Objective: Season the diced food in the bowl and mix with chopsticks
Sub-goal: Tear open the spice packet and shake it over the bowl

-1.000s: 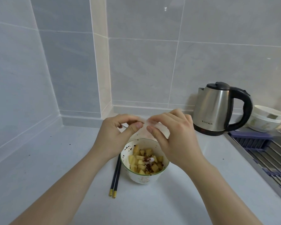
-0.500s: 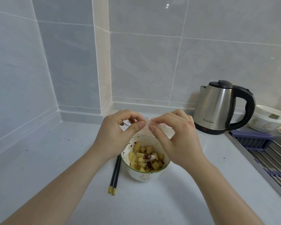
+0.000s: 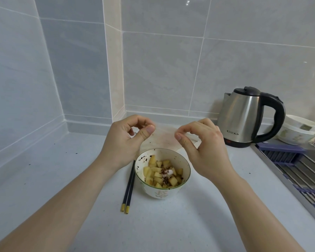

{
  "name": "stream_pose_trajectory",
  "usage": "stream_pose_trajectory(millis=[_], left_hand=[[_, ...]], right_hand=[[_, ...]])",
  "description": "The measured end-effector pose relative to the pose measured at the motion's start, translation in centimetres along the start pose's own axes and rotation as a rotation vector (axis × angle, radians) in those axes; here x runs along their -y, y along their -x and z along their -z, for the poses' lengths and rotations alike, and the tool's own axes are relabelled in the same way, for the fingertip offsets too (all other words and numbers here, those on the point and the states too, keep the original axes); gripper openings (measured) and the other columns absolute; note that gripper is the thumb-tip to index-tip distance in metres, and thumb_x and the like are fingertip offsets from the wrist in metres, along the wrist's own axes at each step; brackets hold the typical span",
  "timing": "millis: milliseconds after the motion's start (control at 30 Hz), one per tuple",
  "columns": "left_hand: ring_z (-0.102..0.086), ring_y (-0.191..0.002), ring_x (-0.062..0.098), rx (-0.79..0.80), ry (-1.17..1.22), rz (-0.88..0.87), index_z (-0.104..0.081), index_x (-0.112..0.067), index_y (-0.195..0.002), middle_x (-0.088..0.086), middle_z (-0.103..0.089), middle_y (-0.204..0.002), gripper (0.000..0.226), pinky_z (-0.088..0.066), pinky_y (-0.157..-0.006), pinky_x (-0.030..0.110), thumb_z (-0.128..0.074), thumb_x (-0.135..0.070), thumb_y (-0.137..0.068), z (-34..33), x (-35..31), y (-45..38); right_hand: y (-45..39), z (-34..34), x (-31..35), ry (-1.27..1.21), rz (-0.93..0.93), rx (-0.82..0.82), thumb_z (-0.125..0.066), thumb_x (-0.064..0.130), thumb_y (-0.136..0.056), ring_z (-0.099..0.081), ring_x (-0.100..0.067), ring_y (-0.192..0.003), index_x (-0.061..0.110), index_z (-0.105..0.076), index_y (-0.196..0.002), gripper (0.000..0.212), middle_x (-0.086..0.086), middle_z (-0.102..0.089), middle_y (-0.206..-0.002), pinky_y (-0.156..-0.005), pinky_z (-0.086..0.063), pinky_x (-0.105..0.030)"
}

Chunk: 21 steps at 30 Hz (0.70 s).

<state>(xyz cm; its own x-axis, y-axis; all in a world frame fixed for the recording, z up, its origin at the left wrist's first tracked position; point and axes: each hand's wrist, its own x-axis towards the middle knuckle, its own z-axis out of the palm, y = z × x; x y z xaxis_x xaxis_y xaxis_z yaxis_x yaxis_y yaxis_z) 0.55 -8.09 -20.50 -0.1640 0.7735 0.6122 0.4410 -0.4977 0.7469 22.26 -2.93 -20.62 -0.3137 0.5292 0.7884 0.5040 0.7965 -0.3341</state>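
Note:
A white bowl (image 3: 160,194) with a green rim stands on the counter. It holds yellow diced food (image 3: 157,174) topped with dark flakes and a small white heap of seasoning. Two dark chopsticks (image 3: 129,188) with yellow ends lie on the counter, touching the bowl's left side. Above and behind the bowl, my left hand (image 3: 124,142) and my right hand (image 3: 205,150) each pinch one end of a thin clear plastic packet (image 3: 165,136). It stretches faintly between them and is hard to make out.
A steel electric kettle (image 3: 244,117) with a black handle stands at the back right. Beside it are stacked white bowls (image 3: 298,132). A sink drain rack (image 3: 298,171) runs along the right edge. Tiled walls form a corner behind. Dark specks dot the counter (image 3: 62,179).
My hands have drawn apart, left hand leftward and right hand rightward, widening the gap between the pinching fingertips over the bowl. Bowl and chopsticks have not moved.

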Motion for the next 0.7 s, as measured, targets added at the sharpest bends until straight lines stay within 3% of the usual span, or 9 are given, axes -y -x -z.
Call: stream_pose_trajectory(millis=[200, 333, 367, 533, 600, 633, 700], left_hand=[[-0.060, -0.078, -0.003, -0.003, -0.011, 0.012, -0.073, -0.034, -0.088, -0.024, -0.072, -0.085, 0.015, -0.042, -0.074, 0.019, -0.072, -0.021, -0.095, 0.0, 0.2, 0.1], [-0.057, -0.079, 0.032, -0.050, 0.027, 0.035, -0.075, -0.033, -0.090, -0.008, -0.076, -0.093, 0.010, -0.044, -0.072, 0.025, -0.072, -0.026, -0.096, 0.4, 0.9, -0.3], [-0.055, -0.079, 0.033, -0.057, 0.021, 0.031, -0.075, -0.033, -0.089, -0.008, -0.076, -0.094, 0.010, -0.043, -0.071, 0.026, -0.073, -0.025, -0.096, 0.6, 1.0, -0.4], [-0.055, -0.072, -0.001, -0.050, -0.019, 0.011, -0.073, -0.034, -0.086, -0.024, -0.072, -0.085, 0.016, -0.040, -0.070, 0.018, -0.073, -0.021, -0.095, 0.9, 0.7, -0.5], [-0.056, -0.072, -0.002, -0.055, -0.023, 0.009, -0.073, -0.034, -0.086, -0.023, -0.073, -0.086, 0.016, -0.041, -0.071, 0.021, -0.072, -0.021, -0.095, 1.0, 0.8, -0.6], [-0.056, -0.072, 0.003, -0.064, -0.017, 0.012, -0.073, -0.035, -0.086, -0.019, -0.075, -0.089, 0.015, -0.043, -0.071, 0.025, -0.073, -0.023, -0.096, 1.1, 0.9, -0.7], [-0.060, -0.079, 0.030, -0.089, 0.002, 0.025, -0.074, -0.035, -0.088, -0.009, -0.077, -0.095, 0.012, -0.046, -0.073, 0.034, -0.073, -0.025, -0.096, 1.4, 1.2, -0.9]], right_hand=[[0.1, -0.4, 0.0, 0.007, 0.014, 0.020, -0.069, 0.028, -0.094, -0.054, -0.010, -0.092, 0.025, -0.074, -0.090, 0.007, 0.034, -0.057, -0.085, -0.087, -0.040, -0.033], [0.1, 0.0, -0.7, 0.018, -0.018, 0.033, -0.071, 0.027, -0.094, -0.055, -0.012, -0.093, 0.026, -0.074, -0.092, 0.003, 0.022, -0.068, -0.087, -0.089, -0.042, -0.038], [0.1, 0.0, -0.8, 0.020, -0.019, 0.031, -0.072, 0.026, -0.094, -0.057, -0.013, -0.092, 0.026, -0.074, -0.092, 0.003, 0.023, -0.066, -0.086, -0.088, -0.043, -0.041], [0.1, 0.1, -0.3, -0.045, -0.047, -0.001, -0.076, 0.023, -0.090, -0.057, -0.010, -0.089, 0.028, -0.076, -0.088, 0.005, 0.034, -0.061, -0.080, -0.088, -0.045, -0.030], [0.0, 0.2, -0.1, -0.036, -0.040, 0.002, -0.077, 0.025, -0.089, -0.057, -0.010, -0.090, 0.029, -0.077, -0.089, 0.004, 0.032, -0.061, -0.079, -0.089, -0.046, -0.035], [0.0, 0.3, -0.2, -0.040, -0.048, 0.008, -0.077, 0.027, -0.089, -0.057, -0.009, -0.091, 0.030, -0.076, -0.089, 0.003, 0.032, -0.062, -0.082, -0.089, -0.046, -0.036], [-0.1, 0.5, -0.7, -0.061, -0.096, 0.020, -0.076, 0.032, -0.090, -0.056, -0.003, -0.093, 0.035, -0.075, -0.090, 0.003, 0.033, -0.061, -0.085, -0.089, -0.045, -0.032]])
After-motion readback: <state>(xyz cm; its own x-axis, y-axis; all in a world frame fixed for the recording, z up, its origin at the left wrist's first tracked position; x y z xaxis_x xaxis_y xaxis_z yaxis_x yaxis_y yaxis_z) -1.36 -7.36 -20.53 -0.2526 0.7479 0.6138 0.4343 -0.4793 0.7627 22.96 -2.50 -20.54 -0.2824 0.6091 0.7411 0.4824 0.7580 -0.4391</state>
